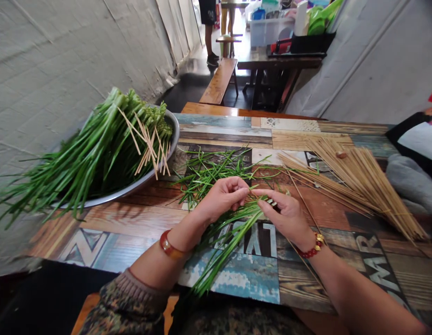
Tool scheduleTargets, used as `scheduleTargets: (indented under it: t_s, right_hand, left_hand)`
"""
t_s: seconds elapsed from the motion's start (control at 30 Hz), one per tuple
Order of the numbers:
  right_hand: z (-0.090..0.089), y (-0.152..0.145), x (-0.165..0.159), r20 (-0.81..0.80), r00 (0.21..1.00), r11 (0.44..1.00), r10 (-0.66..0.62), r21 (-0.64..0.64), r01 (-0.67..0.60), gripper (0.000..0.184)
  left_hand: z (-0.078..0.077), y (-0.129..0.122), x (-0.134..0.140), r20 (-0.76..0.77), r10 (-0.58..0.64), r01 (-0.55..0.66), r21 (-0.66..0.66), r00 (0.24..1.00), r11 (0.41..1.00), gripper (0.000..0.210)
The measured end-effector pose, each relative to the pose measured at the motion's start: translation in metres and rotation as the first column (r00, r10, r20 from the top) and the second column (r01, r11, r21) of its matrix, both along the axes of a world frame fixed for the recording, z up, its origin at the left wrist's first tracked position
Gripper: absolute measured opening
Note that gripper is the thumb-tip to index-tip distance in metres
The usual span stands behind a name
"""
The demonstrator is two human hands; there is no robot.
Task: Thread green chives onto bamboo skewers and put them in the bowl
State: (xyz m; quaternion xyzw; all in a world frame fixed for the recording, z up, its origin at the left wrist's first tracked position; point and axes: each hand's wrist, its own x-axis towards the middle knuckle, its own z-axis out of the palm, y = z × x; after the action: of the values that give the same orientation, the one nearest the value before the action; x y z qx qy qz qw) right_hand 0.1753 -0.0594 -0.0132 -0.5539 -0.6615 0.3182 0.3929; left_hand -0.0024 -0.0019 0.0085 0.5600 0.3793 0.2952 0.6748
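My left hand (228,197) and my right hand (285,214) meet over the middle of the table, each with thumb and forefinger pinched together. Between the fingertips shows a short piece of green chive. Just below, a bunch of garlic chives (233,237) runs from my right fingers toward the table's front edge, its pale ends up by that hand. Whether a skewer is in the pinch I cannot tell. Behind my hands lies a loose heap of chive pieces (216,170). Thin wooden skewers (372,186) lie fanned out to the right, a few reaching near my right hand.
At the left, a metal basin (132,188) holds a big pile of chives (86,144), with several threaded skewers (151,146) sticking out. The patterned table (132,223) meets a pale wall on the left. Beyond stand a bench (221,81), a loaded side table and a person's legs (209,42).
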Motion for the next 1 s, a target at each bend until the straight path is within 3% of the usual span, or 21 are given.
scheduleTargets:
  t_s: [0.5, 0.83, 1.0]
  right_hand:
    - [0.0014, -0.0024, -0.0024, 0.005, 0.999, 0.999, -0.035, -0.006, 0.035, 0.023]
    - [0.0017, -0.0039, -0.0045, 0.008, 0.999, 0.998, -0.053, -0.035, 0.053, 0.023]
    - [-0.0009, -0.0044, -0.0052, 0.019, 0.997, 0.997, -0.072, 0.009, 0.072, 0.021]
  left_hand:
    - [-0.0019, -0.0003, 0.0002, -0.012, -0.02, 0.02, 0.001, 1.0, 1.0, 0.028]
    - [-0.0028, 0.0014, -0.001, -0.08, -0.023, 0.03, 0.088, 0.997, 0.996, 0.024]
    - [-0.0029, 0.0011, -0.0014, -0.066, -0.039, 0.043, 0.062, 0.997, 0.997, 0.023]
